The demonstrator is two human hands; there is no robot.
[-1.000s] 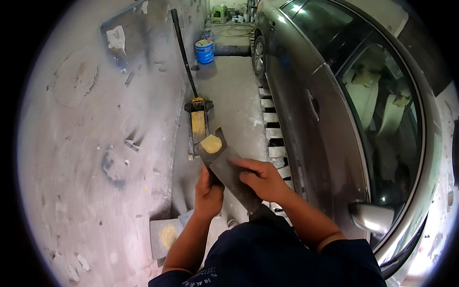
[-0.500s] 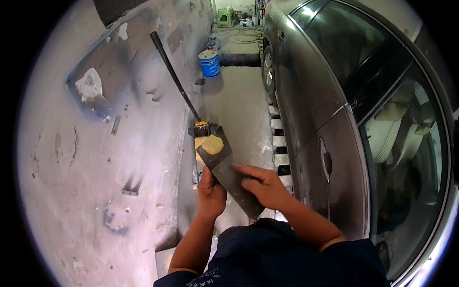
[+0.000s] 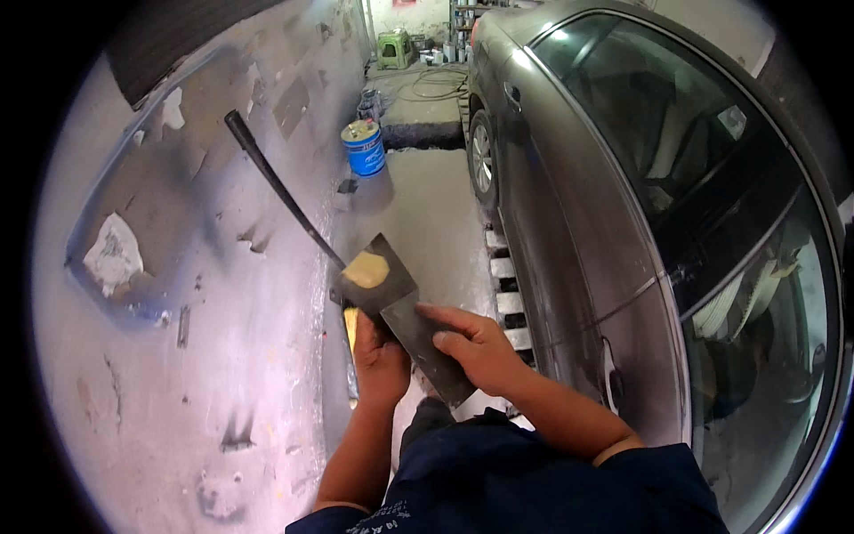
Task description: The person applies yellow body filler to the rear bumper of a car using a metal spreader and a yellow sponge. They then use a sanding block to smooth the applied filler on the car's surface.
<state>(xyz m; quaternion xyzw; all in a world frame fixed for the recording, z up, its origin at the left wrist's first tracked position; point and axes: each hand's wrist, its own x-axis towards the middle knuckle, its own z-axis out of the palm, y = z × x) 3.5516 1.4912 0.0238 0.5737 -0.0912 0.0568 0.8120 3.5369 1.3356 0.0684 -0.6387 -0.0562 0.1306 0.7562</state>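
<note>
My left hand [image 3: 382, 369] is closed round the near left side of a dark flat putty board [image 3: 397, 257]. A smooth lump of yellow putty [image 3: 366, 270] lies on the board's far end. In my right hand [image 3: 480, 349] is a broad grey putty spreader [image 3: 429, 349], pinched between thumb and fingers. Its far edge rests across the board just short of the putty. The spreader and my hand hide the board's near part, and the left fingertips are mostly out of sight beneath it.
A brown-grey car [image 3: 569, 258] stands close on my right, beside a row of pale blocks [image 3: 505, 268]. To the left rises a scuffed pale wall [image 3: 267, 329]. A long black lever handle [image 3: 276, 182] leans ahead. Farther off are a blue bucket [image 3: 365, 158] and a green stool [image 3: 393, 51].
The view has shifted, with the bucket and car wheel now nearer and lower. My hands, still holding board and spreader, sit slightly farther left. The putty's outline looks more angular.
</note>
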